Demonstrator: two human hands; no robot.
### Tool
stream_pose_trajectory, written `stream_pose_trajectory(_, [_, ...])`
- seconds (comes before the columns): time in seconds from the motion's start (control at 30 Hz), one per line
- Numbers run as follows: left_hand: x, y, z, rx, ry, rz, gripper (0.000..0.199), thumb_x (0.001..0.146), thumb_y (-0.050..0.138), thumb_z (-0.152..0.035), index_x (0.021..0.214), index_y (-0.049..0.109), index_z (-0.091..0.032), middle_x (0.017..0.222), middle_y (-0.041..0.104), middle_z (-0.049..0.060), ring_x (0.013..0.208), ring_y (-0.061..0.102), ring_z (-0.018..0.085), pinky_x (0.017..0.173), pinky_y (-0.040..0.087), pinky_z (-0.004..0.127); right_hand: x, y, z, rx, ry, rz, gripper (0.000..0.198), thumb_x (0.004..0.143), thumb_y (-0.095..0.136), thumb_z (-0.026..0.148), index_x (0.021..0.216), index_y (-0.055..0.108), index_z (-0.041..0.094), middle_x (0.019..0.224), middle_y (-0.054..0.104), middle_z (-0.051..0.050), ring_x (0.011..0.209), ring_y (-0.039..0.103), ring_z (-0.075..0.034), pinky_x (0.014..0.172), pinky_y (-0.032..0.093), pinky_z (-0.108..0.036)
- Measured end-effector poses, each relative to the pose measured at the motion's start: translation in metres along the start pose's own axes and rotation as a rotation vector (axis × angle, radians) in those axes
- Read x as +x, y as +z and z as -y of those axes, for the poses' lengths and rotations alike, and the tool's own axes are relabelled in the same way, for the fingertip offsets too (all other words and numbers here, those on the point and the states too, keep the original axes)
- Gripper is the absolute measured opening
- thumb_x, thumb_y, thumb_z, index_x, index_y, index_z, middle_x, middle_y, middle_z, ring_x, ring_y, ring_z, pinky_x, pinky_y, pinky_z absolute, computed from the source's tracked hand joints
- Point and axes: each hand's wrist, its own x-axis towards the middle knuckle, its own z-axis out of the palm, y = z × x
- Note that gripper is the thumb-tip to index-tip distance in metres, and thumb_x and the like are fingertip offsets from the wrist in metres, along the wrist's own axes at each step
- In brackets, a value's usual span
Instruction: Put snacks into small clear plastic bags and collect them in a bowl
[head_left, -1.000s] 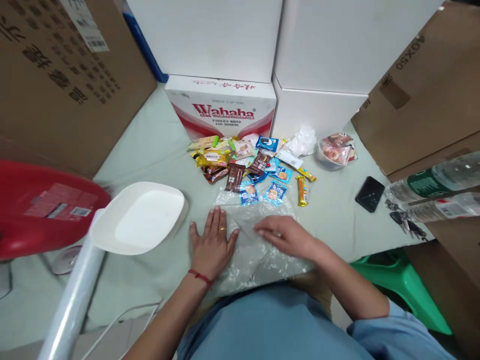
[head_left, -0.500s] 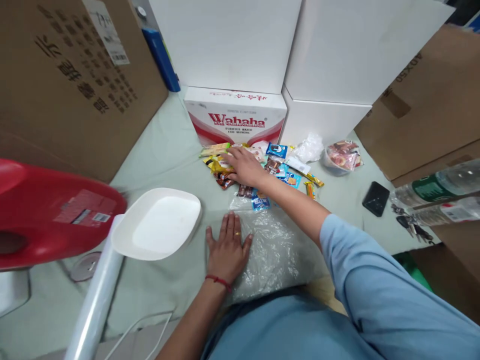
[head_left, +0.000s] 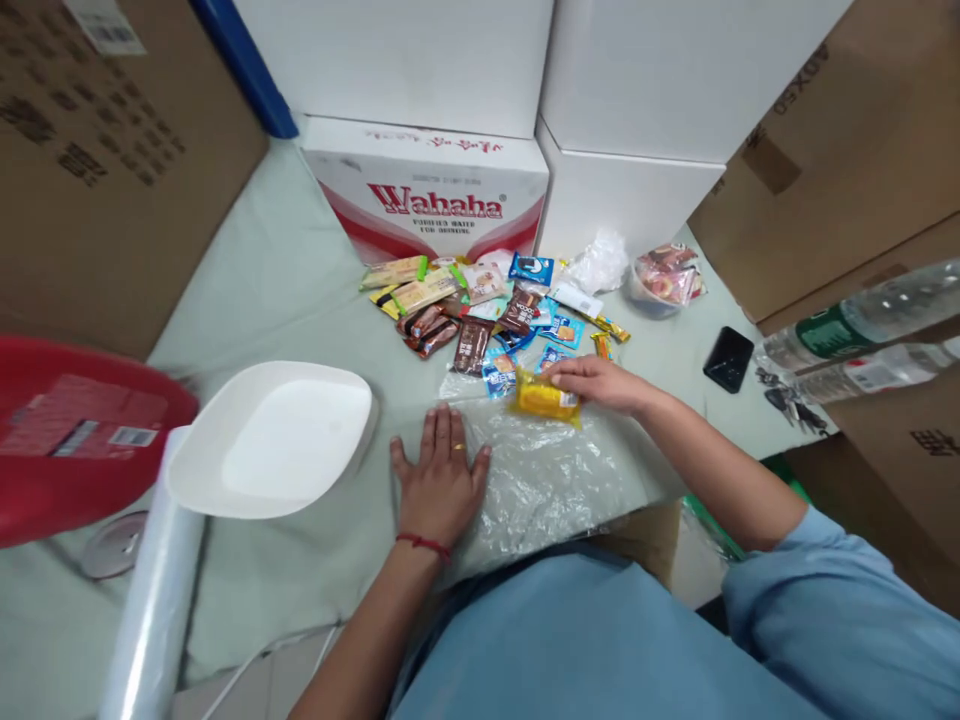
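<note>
My right hand [head_left: 598,384] pinches a yellow snack packet [head_left: 547,400] by its right end, above a clear plastic bag [head_left: 555,490]. Flat on the table and the bag's left edge lies my left hand [head_left: 441,470], fingers spread and holding nothing. Beyond both hands is a pile of wrapped snacks: brown cocoa packets [head_left: 472,346], blue packets [head_left: 499,373], pale long packets [head_left: 429,290] and dark brown wrappers [head_left: 429,330]. A white square bowl [head_left: 352,450] stands to the left of my left hand.
A Wahaha water carton [head_left: 442,200] and white boxes [head_left: 630,190] stand behind the snacks. On the right are a small tub [head_left: 652,300], a black phone [head_left: 729,359], keys [head_left: 795,408] and bottles [head_left: 840,325]. A red jug [head_left: 82,440] and a plastic roll [head_left: 150,590] are at left.
My right hand has come back from the pile toward me and to the right, now with a yellow snack packet in its fingers. My left hand stays flat; the view has shifted slightly.
</note>
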Motion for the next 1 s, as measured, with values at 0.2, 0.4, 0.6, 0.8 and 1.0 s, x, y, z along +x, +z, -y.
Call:
stream_pose_trajectory(0.2, [0.001,-0.002,-0.002,0.007,0.0,-0.015,0.068,0.105,0.031,-0.046,0.164,0.033,-0.011,0.168,0.035,0.024,0.157,0.034,0.037,0.124,0.005,0.077,-0.024,0.029,0.008,-0.394,0.167,-0.125,0.05,0.105,0.046,0.058,0.104,0.076,0.017,0.086,0.074,-0.011,0.073,0.069,-0.023,0.066,0.054,-0.032])
stream_pose_trajectory(0.4, [0.002,0.0,-0.003,0.027,-0.015,-0.003,0.069,0.106,0.029,-0.047,0.163,0.034,-0.01,0.169,0.034,0.023,0.158,0.033,0.036,0.125,0.003,0.075,-0.051,0.034,0.005,-0.774,-0.306,-0.185,0.043,0.104,0.058,0.046,0.138,0.065,0.02,0.135,0.068,-0.017,0.124,0.064,-0.031,0.101,0.054,-0.044])
stream_pose_trajectory(0.6, [-0.001,0.003,-0.003,0.036,-0.049,-0.004,0.07,0.105,0.027,-0.046,0.164,0.031,-0.008,0.169,0.033,0.023,0.158,0.033,0.036,0.126,0.006,0.074,-0.059,0.053,-0.041,-0.767,-0.407,-0.1,0.049,0.103,0.051,0.017,0.151,0.057,0.024,0.146,0.062,-0.016,0.133,0.055,-0.03,0.108,0.049,-0.052])
stream_pose_trajectory(0.8, [-0.005,0.005,-0.003,0.022,-0.044,-0.022,0.072,0.105,0.027,-0.047,0.164,0.029,-0.006,0.169,0.033,0.025,0.158,0.032,0.038,0.124,0.009,0.077,-0.059,0.035,-0.034,-0.517,-0.622,-0.344,0.053,0.104,0.049,0.017,0.156,0.049,0.026,0.142,0.064,-0.013,0.13,0.057,-0.026,0.11,0.049,-0.049])
stream_pose_trajectory(1.0, [-0.005,0.007,0.008,-0.037,-0.024,-0.048,0.07,0.106,0.027,-0.047,0.165,0.027,-0.009,0.168,0.035,0.026,0.157,0.036,0.039,0.124,0.012,0.076,-0.029,0.081,-0.036,-0.732,-0.545,-0.054,0.047,0.103,0.052,0.016,0.149,0.058,0.025,0.154,0.057,-0.015,0.142,0.05,-0.028,0.121,0.037,-0.056])
